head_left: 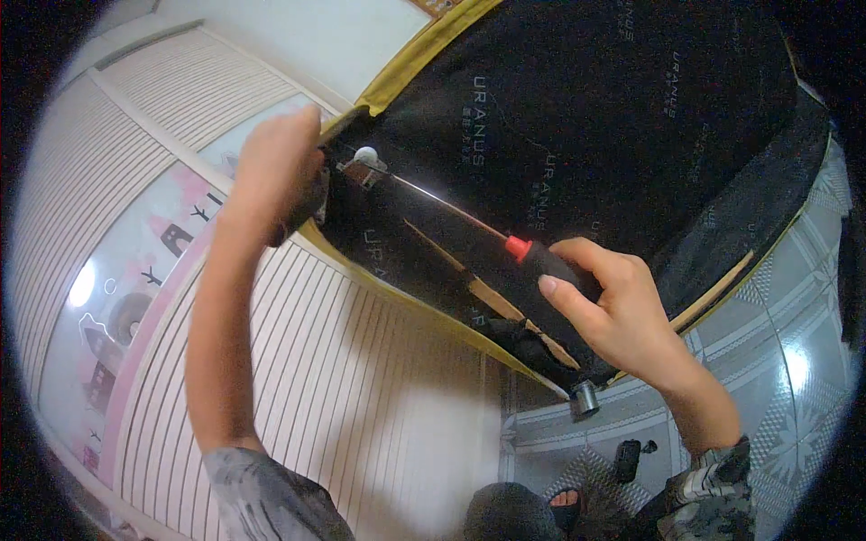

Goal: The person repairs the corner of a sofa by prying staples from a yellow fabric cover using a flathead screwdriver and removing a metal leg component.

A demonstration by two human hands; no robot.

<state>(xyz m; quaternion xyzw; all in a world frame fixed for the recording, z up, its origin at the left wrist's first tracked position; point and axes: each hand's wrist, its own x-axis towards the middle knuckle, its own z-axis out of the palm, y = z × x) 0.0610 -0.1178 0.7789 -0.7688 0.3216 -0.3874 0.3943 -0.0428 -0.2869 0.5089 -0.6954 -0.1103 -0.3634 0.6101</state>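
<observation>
My right hand is wrapped round the handle of a screwdriver, black with a red collar. Its long metal shaft points up and left, toward a small metal fitting with a white round piece at the corner of an upturned piece of furniture. That furniture has yellow upholstery and a black cloth underside. At the same corner, my left hand is closed against a dark part; its fingertips are mostly hidden, so what it grips is unclear.
Torn cloth shows bare wood strips in the frame. A silver metal leg sticks out at the near corner. Cream slatted panels stand on the left. A small black device lies on the patterned tile floor, near my foot.
</observation>
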